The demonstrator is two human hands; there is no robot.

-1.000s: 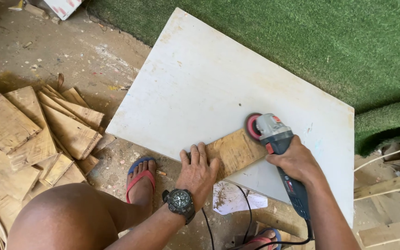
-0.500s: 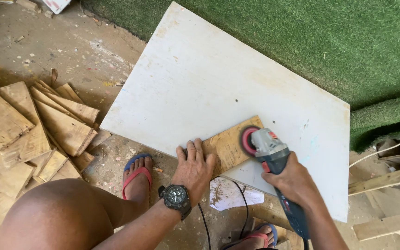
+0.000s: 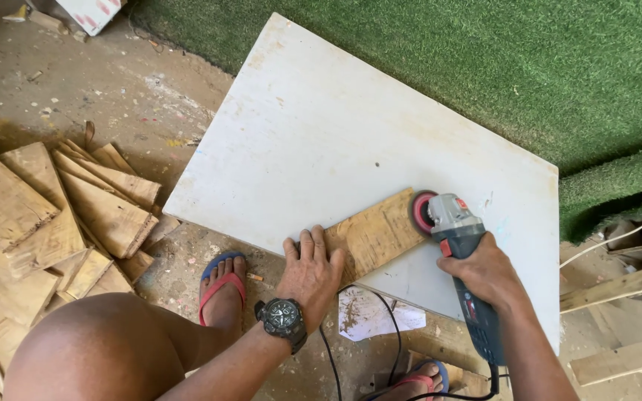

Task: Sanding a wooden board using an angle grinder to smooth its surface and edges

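1. The person crouches over a white board (image 3: 321,134) lying on the ground. The left hand (image 3: 310,273) lies flat, fingers spread and pointing away from the body, pressing down on the near end of a small wooden plank (image 3: 374,234). A dark wristwatch (image 3: 282,318) sits on that wrist.
2. The right hand (image 3: 487,273) is wrapped tight around the body of a blue and grey angle grinder (image 3: 461,249), forearm coming in from the lower right. The grinder's red disc (image 3: 420,211) meets the far end of the plank.
3. The plank rests flat on the board near its front edge, angled from lower left to upper right, between the two hands.
4. The grinder's black cord (image 3: 380,312) trails down off the board toward the person's feet.
5. A bare knee (image 3: 91,349) fills the lower left, and a foot in a blue and red sandal (image 3: 221,286) stands on the dirt floor just beside the board's edge.
6. A heap of rough wooden offcuts (image 3: 53,215) lies to the left, well apart from the hands.
7. Green artificial turf (image 3: 484,67) spreads behind the board, and loose timber strips (image 3: 618,286) lie at the right.
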